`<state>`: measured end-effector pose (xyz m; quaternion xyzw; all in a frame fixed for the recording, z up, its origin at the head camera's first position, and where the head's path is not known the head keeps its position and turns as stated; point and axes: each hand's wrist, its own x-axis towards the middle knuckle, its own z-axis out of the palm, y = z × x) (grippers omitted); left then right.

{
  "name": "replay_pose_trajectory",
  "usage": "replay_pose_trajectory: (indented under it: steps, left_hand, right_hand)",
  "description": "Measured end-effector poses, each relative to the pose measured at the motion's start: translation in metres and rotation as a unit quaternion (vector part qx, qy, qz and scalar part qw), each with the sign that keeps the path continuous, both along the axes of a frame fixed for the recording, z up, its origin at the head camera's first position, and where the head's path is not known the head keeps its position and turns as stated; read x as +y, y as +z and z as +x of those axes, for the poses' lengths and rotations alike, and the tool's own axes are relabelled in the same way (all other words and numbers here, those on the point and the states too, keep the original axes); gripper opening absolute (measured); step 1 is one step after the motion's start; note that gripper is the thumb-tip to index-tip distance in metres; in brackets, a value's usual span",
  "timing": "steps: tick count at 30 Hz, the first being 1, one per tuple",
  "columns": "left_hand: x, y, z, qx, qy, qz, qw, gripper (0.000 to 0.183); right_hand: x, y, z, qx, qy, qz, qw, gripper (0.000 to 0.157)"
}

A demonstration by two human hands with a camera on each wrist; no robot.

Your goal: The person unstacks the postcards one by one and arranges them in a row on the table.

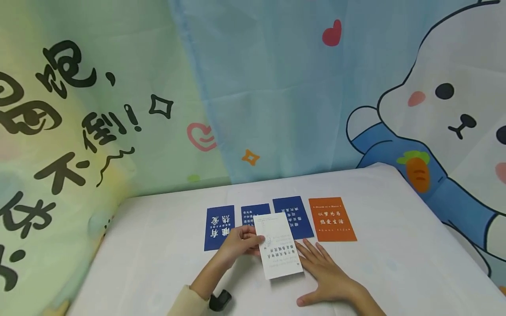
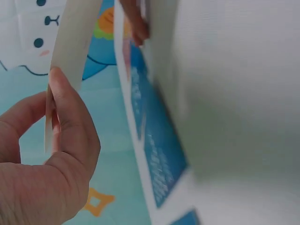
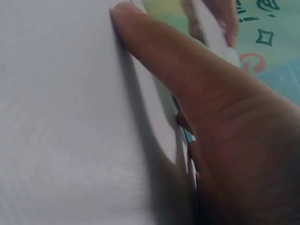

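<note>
In the head view my left hand (image 1: 240,241) pinches a white card (image 1: 278,252) by its left edge, with thumb in front and fingers behind. The left wrist view shows that card (image 2: 77,42) edge-on between thumb and fingers, raised off the table. My right hand (image 1: 328,276) lies spread on the tabletop, just right of the white card, fingertips near the third blue card (image 1: 296,215). In the right wrist view its thumb (image 3: 154,44) stretches along the white cloth. The white card overlaps the second blue card (image 1: 254,210) and part of the third.
Another blue card (image 1: 215,219) lies at the left end of the row, an orange card (image 1: 332,219) at the right end. A small black object (image 1: 220,301) sits by my left wrist. Behind the white table (image 1: 146,245) hangs a printed curtain (image 1: 272,87).
</note>
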<state>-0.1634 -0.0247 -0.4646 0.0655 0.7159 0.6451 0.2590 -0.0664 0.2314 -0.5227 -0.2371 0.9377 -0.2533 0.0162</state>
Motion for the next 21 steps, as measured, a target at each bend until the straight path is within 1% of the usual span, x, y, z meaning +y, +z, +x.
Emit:
replay_pose_trajectory:
  steps: [3, 5, 9, 11, 13, 15, 17, 19, 21]
  left_hand:
    - [0.013, 0.008, -0.007, -0.001, -0.006, 0.017, 0.9998, 0.027]
    - [0.021, 0.012, -0.010, -0.003, -0.007, 0.025, 0.9997, 0.027]
    - [0.036, 0.011, -0.013, -0.013, 0.004, 0.039, 0.9992, 0.028]
    - [0.043, 0.008, -0.013, -0.023, 0.008, 0.043, 0.9988, 0.030]
    - [0.050, 0.005, -0.014, -0.035, 0.008, 0.048, 0.9982, 0.032]
    - [0.057, 0.003, -0.015, -0.047, 0.004, 0.053, 0.9975, 0.033]
    - [0.065, 0.002, -0.017, -0.056, 0.002, 0.059, 0.9967, 0.034]
    - [0.073, 0.002, -0.020, -0.065, -0.002, 0.067, 0.9956, 0.035]
    - [0.081, 0.002, -0.024, -0.075, -0.006, 0.074, 0.9944, 0.036]
  right_hand:
    - [0.002, 0.002, 0.000, -0.009, -0.004, -0.003, 1.000, 0.115]
    - [0.002, 0.003, 0.000, -0.027, -0.007, -0.005, 1.000, 0.114]
    - [0.000, 0.003, -0.001, -0.087, -0.011, -0.026, 0.996, 0.109]
    - [-0.001, 0.003, -0.001, -0.104, -0.011, -0.029, 0.994, 0.107]
    - [0.000, 0.004, -0.001, -0.106, -0.011, -0.021, 0.994, 0.106]
    - [0.000, 0.004, 0.000, -0.097, -0.008, -0.013, 0.995, 0.104]
    - [0.001, 0.004, 0.001, -0.097, -0.004, -0.010, 0.995, 0.102]
    - [0.002, 0.006, 0.002, -0.100, 0.000, -0.016, 0.995, 0.102]
    - [0.004, 0.007, 0.002, -0.090, 0.002, -0.016, 0.996, 0.101]
